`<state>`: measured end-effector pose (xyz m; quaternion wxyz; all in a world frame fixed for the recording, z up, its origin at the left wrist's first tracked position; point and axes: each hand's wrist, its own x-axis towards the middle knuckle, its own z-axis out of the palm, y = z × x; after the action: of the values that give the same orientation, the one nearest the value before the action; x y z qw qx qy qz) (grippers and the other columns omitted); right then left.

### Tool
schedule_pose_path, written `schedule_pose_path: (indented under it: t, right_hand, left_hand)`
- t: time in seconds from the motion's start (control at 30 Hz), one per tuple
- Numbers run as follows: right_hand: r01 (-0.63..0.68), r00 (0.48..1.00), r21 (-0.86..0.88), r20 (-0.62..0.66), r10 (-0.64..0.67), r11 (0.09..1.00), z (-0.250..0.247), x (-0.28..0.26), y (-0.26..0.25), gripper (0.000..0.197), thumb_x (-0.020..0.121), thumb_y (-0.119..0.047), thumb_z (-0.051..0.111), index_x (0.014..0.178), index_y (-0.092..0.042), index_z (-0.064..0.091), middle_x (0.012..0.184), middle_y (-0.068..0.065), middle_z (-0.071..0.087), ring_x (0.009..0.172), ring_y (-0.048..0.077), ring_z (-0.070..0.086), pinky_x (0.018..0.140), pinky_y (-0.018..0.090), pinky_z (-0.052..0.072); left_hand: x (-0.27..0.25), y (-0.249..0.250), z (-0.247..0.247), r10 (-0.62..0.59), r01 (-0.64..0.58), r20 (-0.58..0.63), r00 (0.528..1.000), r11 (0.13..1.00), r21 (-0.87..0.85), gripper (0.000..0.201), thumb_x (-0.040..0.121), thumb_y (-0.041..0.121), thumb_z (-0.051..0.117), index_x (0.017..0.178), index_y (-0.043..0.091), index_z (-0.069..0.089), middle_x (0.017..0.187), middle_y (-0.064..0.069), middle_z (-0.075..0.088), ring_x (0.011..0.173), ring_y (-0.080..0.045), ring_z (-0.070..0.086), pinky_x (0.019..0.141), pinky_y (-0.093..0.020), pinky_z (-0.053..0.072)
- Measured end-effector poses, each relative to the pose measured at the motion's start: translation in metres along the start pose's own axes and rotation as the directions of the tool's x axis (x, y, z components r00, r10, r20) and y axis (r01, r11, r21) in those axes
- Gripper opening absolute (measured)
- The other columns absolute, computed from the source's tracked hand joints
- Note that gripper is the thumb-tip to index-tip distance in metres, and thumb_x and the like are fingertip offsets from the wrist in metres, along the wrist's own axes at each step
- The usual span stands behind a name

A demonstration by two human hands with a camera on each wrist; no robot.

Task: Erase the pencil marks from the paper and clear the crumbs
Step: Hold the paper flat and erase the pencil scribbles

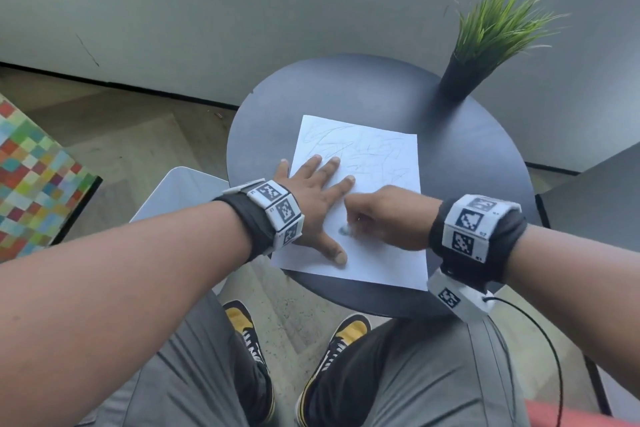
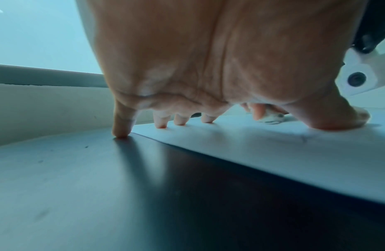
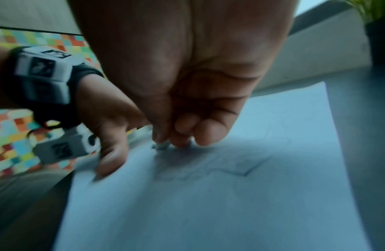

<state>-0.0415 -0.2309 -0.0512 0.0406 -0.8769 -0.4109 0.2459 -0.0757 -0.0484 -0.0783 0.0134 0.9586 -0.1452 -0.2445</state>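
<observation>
left hand: flat, fingers spread, pressing paper | right hand: curled, fingertips pinching eraser against paper | table: round, dark

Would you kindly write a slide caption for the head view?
Left hand presses flat on the scribbled paper while the right hand rubs an eraser across it on the round table.

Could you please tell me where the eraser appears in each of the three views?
Head: eraser at centre, under the right hand fingertips.
Left wrist: small, right of centre, behind the left hand's thumb.
Right wrist: left of centre.
Shared landmark: the paper.
</observation>
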Motion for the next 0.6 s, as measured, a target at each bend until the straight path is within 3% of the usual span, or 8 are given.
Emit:
schedule_pose_path:
  t: [0.1,0.13,0.27,0.3,0.43,0.47,0.53,0.6]
  right_hand:
    - [-0.236,0.950,0.058,-0.196,0.243,0.970,-0.010,0.013,0.025,0.018,0.095,-0.039,0.050,0.096,-0.021,0.050,0.085,0.003,0.057,0.082,0.030,0.056,0.067,0.032,0.044]
    - [-0.253,0.937,0.067,-0.231,0.261,0.965,-0.008,0.013,0.026,0.019,0.095,-0.040,0.049,0.095,-0.021,0.047,0.087,0.006,0.058,0.081,0.033,0.056,0.068,0.034,0.046]
    - [0.005,1.000,0.003,0.017,-0.005,1.000,0.006,-0.002,-0.006,0.019,0.097,-0.036,0.050,0.103,-0.017,0.051,0.083,0.002,0.056,0.076,0.026,0.050,0.070,0.035,0.044]
    - [-0.010,1.000,0.008,0.026,0.010,1.000,0.003,-0.003,-0.003,0.021,0.096,-0.038,0.050,0.102,-0.018,0.052,0.085,0.004,0.059,0.077,0.026,0.051,0.070,0.034,0.044]
    - [-0.313,0.926,0.076,-0.195,0.322,0.947,-0.006,0.008,0.027,0.023,0.096,-0.041,0.045,0.097,-0.019,0.043,0.088,0.009,0.058,0.079,0.032,0.054,0.067,0.035,0.046]
    - [-0.286,0.938,0.035,-0.194,0.287,0.958,-0.002,0.005,0.022,0.022,0.098,-0.040,0.042,0.098,-0.018,0.039,0.087,0.009,0.056,0.076,0.032,0.052,0.066,0.037,0.046]
    - [-0.138,0.987,-0.012,-0.080,0.136,0.990,0.009,-0.002,-0.002,0.018,0.100,-0.034,0.041,0.105,-0.017,0.040,0.085,0.009,0.054,0.075,0.029,0.047,0.066,0.037,0.042]
    - [-0.004,0.999,-0.020,0.046,0.004,1.000,0.014,-0.014,-0.014,0.019,0.099,-0.035,0.045,0.103,-0.016,0.044,0.086,0.010,0.058,0.075,0.028,0.047,0.069,0.039,0.045]
  left_hand:
    - [0.000,0.002,-0.001,-0.009,0.009,-0.003,1.000,1.000,0.008,0.138,0.051,0.097,0.053,0.153,0.035,-0.017,0.161,-0.001,-0.026,0.149,-0.027,-0.021,0.114,-0.068,0.004]
    - [0.000,0.002,-0.001,-0.015,0.015,0.000,1.000,1.000,0.010,0.138,0.051,0.097,0.053,0.153,0.036,-0.017,0.161,-0.001,-0.027,0.149,-0.027,-0.021,0.114,-0.068,0.004]
    - [-0.002,0.004,0.000,-0.024,0.024,0.012,1.000,1.000,0.001,0.138,0.051,0.097,0.053,0.153,0.037,-0.017,0.161,0.000,-0.028,0.149,-0.026,-0.022,0.113,-0.070,0.005]
    - [-0.002,0.006,0.000,-0.028,0.028,0.011,1.000,1.000,0.005,0.138,0.051,0.097,0.053,0.153,0.036,-0.017,0.161,0.000,-0.028,0.149,-0.026,-0.022,0.113,-0.070,0.006]
    - [-0.001,0.008,0.001,-0.044,0.044,-0.005,0.999,0.999,0.014,0.138,0.050,0.098,0.051,0.153,0.036,-0.017,0.162,0.000,-0.026,0.150,-0.027,-0.019,0.111,-0.072,0.010]
    - [-0.001,0.008,0.001,-0.046,0.046,-0.006,0.999,0.999,0.013,0.138,0.050,0.098,0.051,0.153,0.036,-0.017,0.162,0.000,-0.026,0.150,-0.027,-0.019,0.110,-0.072,0.010]
    - [-0.001,0.009,0.002,-0.051,0.051,-0.004,0.999,0.999,0.006,0.139,0.049,0.098,0.051,0.153,0.036,-0.016,0.162,0.000,-0.026,0.150,-0.027,-0.020,0.110,-0.073,0.009]
    - [-0.001,0.009,0.002,-0.052,0.052,-0.003,0.999,0.999,0.004,0.139,0.048,0.099,0.051,0.153,0.036,-0.016,0.161,0.001,-0.026,0.149,-0.027,-0.020,0.110,-0.073,0.009]
